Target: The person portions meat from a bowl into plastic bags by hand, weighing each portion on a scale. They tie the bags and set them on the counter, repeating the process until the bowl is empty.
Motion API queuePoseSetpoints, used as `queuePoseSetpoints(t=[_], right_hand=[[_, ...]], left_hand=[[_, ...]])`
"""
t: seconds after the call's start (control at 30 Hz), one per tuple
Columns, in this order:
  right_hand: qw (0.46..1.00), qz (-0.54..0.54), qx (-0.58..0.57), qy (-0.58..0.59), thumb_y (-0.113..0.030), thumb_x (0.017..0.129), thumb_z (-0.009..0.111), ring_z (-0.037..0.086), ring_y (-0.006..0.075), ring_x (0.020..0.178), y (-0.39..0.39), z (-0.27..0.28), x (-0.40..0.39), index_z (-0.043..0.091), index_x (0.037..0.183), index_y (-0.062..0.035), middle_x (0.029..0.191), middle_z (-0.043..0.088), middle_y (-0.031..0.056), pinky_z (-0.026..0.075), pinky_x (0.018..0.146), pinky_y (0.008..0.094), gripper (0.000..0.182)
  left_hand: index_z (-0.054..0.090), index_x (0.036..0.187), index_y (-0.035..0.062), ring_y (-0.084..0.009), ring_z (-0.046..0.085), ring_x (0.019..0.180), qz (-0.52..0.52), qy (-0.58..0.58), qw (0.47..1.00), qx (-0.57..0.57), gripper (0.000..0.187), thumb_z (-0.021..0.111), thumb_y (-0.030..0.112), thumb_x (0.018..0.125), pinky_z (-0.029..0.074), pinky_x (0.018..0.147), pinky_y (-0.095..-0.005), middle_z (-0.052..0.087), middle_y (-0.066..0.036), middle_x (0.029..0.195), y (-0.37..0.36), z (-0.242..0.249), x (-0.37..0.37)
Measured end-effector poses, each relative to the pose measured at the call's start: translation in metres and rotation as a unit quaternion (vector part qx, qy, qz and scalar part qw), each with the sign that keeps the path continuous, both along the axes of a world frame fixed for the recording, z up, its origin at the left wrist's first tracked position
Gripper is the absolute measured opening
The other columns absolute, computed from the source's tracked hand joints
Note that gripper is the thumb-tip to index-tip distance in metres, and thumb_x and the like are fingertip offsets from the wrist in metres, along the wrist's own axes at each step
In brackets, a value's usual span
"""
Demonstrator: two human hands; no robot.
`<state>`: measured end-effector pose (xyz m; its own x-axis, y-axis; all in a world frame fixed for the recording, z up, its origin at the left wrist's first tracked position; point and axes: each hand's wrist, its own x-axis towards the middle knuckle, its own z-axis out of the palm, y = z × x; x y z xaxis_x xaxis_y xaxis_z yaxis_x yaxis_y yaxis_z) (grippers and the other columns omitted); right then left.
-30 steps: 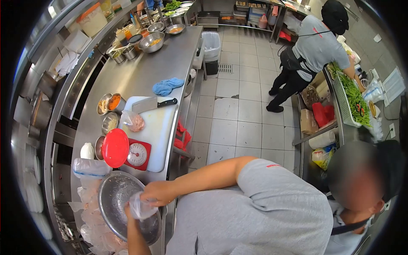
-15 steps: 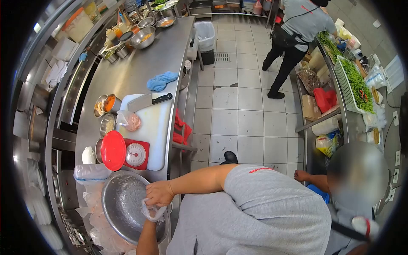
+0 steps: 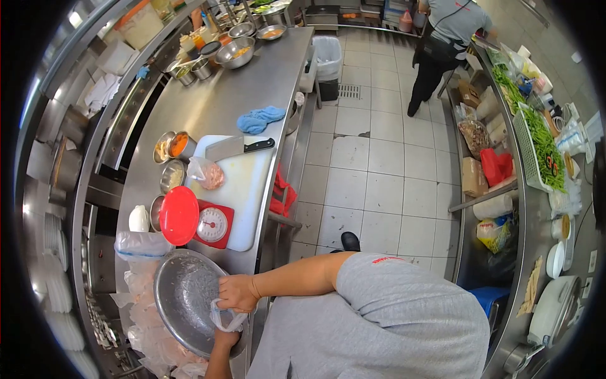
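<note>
My right hand [image 3: 238, 293] is closed on the gathered rim of a clear plastic bag [image 3: 231, 319]. My left hand [image 3: 225, 340] comes up from below with the bag around it, and its fingers are hidden. Both are over the near side of a large metal mixing bowl [image 3: 184, 292], whose inside is smeared with wet residue. Many filled clear bags [image 3: 144, 316] lie beside the bowl. Beyond it stands a red kitchen scale [image 3: 214, 225] with a round red pan [image 3: 178, 216].
A white cutting board [image 3: 243, 180] carries a cleaver [image 3: 243, 147] and a bag of pinkish meat [image 3: 206, 174]. Close by are small metal bowls [image 3: 172, 177] and a blue cloth [image 3: 260, 119]. A co-worker [image 3: 451, 44] stands at the far right counter, near a basket of greens [image 3: 538, 148].
The view has shifted, so the counter appears farther right. A nearby person at the lower right has left the view. The far co-worker has moved farther off. My hands stay at the bag.
</note>
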<state>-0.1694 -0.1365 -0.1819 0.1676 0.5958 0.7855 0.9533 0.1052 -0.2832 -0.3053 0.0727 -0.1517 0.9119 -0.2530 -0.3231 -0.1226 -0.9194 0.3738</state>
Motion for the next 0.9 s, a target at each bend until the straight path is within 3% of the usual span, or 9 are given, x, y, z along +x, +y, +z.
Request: queuePoseSetpoints(t=[0.1,0.17,0.23,0.33,0.4,0.57,0.6,0.7,0.9], right_hand=[[1.000,-0.005,-0.013,0.001,-0.029,0.061,0.069,0.060,0.0239,0.073,-0.001,0.002,-0.002,0.063,0.095,-0.0095,0.074,0.059,0.0041,0.041,0.072,0.0389,0.039],[0.999,0.026,-0.025,0.002,-0.029,0.061,0.069,0.059,0.0234,0.073,-0.002,0.006,-0.004,0.063,0.096,-0.0098,0.074,0.058,0.0039,0.041,0.072,0.0388,0.040],[0.999,0.002,-0.051,0.019,-0.026,0.065,0.067,0.059,0.0229,0.073,-0.003,0.011,-0.002,0.063,0.096,-0.0110,0.086,0.063,0.0053,0.041,0.071,0.0397,0.035],[0.999,0.005,-0.033,-0.002,-0.024,0.070,0.067,0.059,0.0249,0.073,0.001,0.023,0.003,0.063,0.099,-0.0119,0.090,0.061,0.0054,0.042,0.071,0.0412,0.032],[0.999,0.015,-0.034,0.021,-0.020,0.071,0.067,0.060,0.0281,0.082,0.007,0.036,0.003,0.064,0.095,-0.0103,0.103,0.063,0.0102,0.045,0.074,0.0445,0.026],[0.991,-0.016,-0.013,0.135,-0.001,0.074,0.060,0.058,0.0398,0.098,-0.006,0.096,0.022,0.059,0.091,-0.0022,0.123,0.062,0.0207,0.050,0.087,0.0461,0.017],[0.992,-0.054,0.030,0.111,-0.001,0.076,0.060,0.056,0.0417,0.095,-0.009,0.118,0.032,0.059,0.089,-0.0025,0.109,0.060,0.0244,0.050,0.086,0.0464,0.014],[0.953,-0.180,-0.126,0.207,-0.005,0.080,0.063,0.055,0.0465,0.100,-0.013,0.166,0.066,0.057,0.111,0.0014,0.113,0.053,0.0282,0.049,0.089,0.0474,0.032],[0.887,-0.192,-0.401,0.126,-0.008,0.071,0.079,0.059,0.0449,0.110,0.017,0.193,0.109,0.045,0.133,0.0040,0.131,0.045,0.0312,0.052,0.093,0.0442,0.072]], left_hand=[[0.058,0.128,0.0092,-0.0257,0.059,0.118,0.159,0.088,0.973,-0.145,0.047,0.069,0.025,0.086,0.047,0.098,-0.0405,0.061,-0.012,0.127,-0.004,-0.014,0.000],[0.053,0.137,0.0148,-0.0194,0.053,0.126,0.258,0.169,0.893,-0.328,0.045,0.061,0.024,0.094,0.046,0.103,-0.0377,0.056,-0.009,0.135,0.040,-0.093,0.001],[0.053,0.137,0.0174,-0.0190,0.055,0.123,0.158,0.179,0.914,-0.327,0.045,0.062,0.024,0.093,0.047,0.102,-0.0364,0.057,-0.007,0.134,0.055,-0.116,0.021],[0.061,0.125,0.0111,-0.0205,0.063,0.112,0.271,0.301,0.740,-0.537,0.038,0.057,0.034,0.095,0.053,0.097,-0.0384,0.064,-0.008,0.124,0.014,-0.044,0.048],[0.063,0.122,0.0084,-0.0240,0.068,0.103,0.409,0.353,0.545,-0.640,0.043,0.057,0.040,0.093,0.055,0.093,-0.0432,0.068,-0.010,0.117,0.010,-0.022,0.051],[0.063,0.119,0.0057,-0.0274,0.070,0.094,0.385,0.303,0.465,-0.737,0.046,0.055,0.042,0.092,0.058,0.084,-0.0466,0.069,-0.013,0.111,0.032,0.024,0.038],[0.063,0.118,0.0048,-0.0269,0.069,0.089,0.394,0.244,0.436,-0.772,0.047,0.055,0.042,0.092,0.057,0.076,-0.0441,0.069,-0.013,0.108,0.031,0.032,0.037],[0.062,0.118,0.0025,-0.0261,0.067,0.083,0.400,0.142,0.407,-0.809,0.046,0.053,0.040,0.093,0.057,0.069,-0.0417,0.069,-0.013,0.103,0.025,0.074,0.040],[0.062,0.117,-0.0005,-0.0269,0.067,0.084,0.276,0.107,0.410,-0.863,0.044,0.051,0.036,0.095,0.058,0.073,-0.0407,0.068,-0.015,0.103,-0.005,0.147,0.089]])
